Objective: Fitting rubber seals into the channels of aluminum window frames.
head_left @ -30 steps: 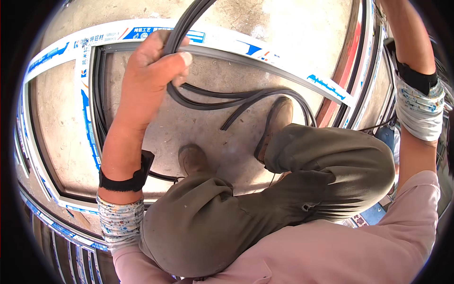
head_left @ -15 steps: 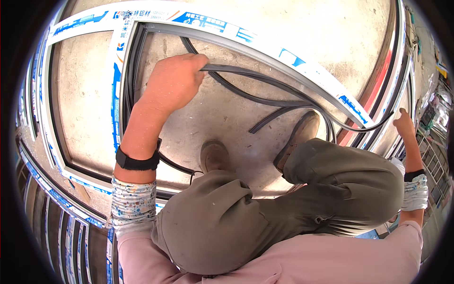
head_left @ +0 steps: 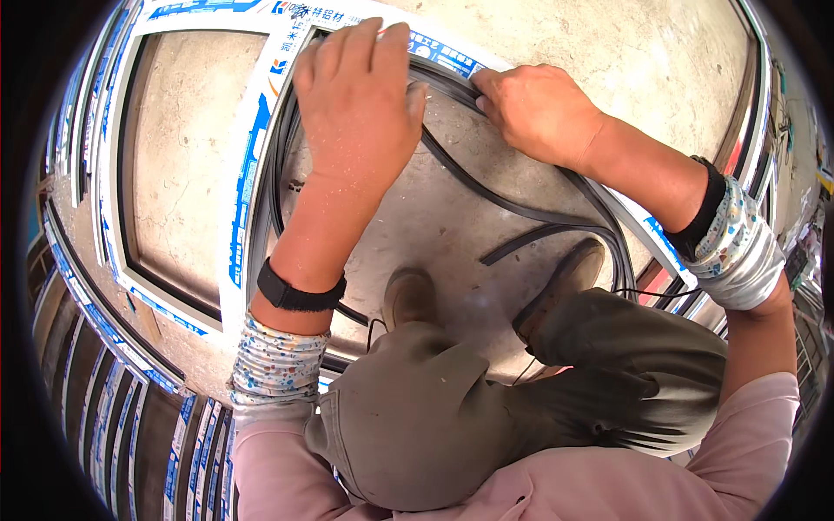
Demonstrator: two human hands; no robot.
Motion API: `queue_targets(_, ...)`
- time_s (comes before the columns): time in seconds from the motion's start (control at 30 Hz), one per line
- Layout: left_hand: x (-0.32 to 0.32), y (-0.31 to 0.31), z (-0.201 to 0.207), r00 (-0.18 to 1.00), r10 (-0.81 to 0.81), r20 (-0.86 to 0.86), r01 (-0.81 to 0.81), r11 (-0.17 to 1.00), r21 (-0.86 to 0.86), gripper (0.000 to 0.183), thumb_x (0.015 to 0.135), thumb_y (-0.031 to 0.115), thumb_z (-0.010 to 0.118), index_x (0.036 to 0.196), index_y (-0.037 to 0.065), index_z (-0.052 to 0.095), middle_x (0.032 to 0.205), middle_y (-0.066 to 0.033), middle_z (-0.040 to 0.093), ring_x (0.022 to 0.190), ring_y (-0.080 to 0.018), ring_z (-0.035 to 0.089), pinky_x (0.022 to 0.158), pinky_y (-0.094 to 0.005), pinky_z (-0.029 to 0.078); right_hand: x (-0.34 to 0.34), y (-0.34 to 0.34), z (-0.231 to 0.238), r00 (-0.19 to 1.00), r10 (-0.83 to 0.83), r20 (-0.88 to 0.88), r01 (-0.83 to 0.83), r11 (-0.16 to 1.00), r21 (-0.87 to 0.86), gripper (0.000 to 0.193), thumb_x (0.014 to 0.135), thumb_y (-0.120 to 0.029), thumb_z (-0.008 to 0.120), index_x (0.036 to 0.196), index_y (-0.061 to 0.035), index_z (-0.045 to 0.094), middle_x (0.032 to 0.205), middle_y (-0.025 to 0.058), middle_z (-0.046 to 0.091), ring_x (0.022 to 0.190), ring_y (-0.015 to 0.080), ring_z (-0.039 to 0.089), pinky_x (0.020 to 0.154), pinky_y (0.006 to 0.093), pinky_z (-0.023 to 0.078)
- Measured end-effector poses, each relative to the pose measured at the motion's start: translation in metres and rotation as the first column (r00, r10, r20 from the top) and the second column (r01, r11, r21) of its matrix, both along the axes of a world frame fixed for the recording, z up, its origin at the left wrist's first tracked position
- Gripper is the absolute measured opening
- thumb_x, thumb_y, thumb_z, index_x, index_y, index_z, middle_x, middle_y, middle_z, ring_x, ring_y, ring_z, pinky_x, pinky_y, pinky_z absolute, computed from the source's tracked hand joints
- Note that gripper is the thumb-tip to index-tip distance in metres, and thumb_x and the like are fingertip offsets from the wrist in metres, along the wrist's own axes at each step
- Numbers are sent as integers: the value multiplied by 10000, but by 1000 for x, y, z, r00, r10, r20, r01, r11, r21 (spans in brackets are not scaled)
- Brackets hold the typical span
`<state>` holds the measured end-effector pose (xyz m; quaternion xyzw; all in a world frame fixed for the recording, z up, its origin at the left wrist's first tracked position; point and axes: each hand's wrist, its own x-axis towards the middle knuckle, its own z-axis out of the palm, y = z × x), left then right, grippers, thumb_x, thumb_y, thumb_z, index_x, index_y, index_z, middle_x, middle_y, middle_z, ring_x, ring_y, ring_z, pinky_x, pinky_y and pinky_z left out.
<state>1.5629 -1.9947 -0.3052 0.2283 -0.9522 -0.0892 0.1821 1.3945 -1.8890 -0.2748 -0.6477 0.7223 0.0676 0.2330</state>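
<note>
A black rubber sealing strip (head_left: 486, 193) runs in loose loops inside a window frame (head_left: 248, 187) covered in white and blue film. My left hand (head_left: 356, 104) lies over the frame's far edge near the corner, fingers stretched out and slightly apart. It covers the part of the strip and groove beneath it. To its right, my right hand (head_left: 543, 117) has its fingers curled, thumb and forefinger pinching the strip at the same edge. One loose end of the strip lies on the floor near my shoe.
Concrete floor (head_left: 373, 243) shows through the frame, with my two shoes (head_left: 408, 295) standing inside it. A second frame opening (head_left: 187, 130) adjoins on the left. Several film-covered profiles (head_left: 113, 434) lie at the lower left. More frames stand along the right.
My right hand has come in from the far right to the frame's far edge. My left hand has moved up onto that edge and its fingers have straightened. The strip now lies closer along it.
</note>
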Motion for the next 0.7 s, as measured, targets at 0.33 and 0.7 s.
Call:
queue_targets(0.33,-5,2,-47,713,697,72,137,-239,961,264,980,193,580,1133,-20,550,947,-88,642,802,-174,620,728,-312,527,29,-24,-7,998,59,10,-60,986,155,231,859,-110,497,947,-22,691,900,217,713,863,341,706,776,430,551)
queue_targets(0.7,-17,-24,-80,579,800,156,213,-333,919,185,1008,123,474,1081,-26,557,959,-88,631,797,-184,621,753,-328,561,24,-88,-9,997,72,-38,-80,946,-315,285,837,-158,601,1082,-13,627,922,173,709,872,333,701,779,423,560)
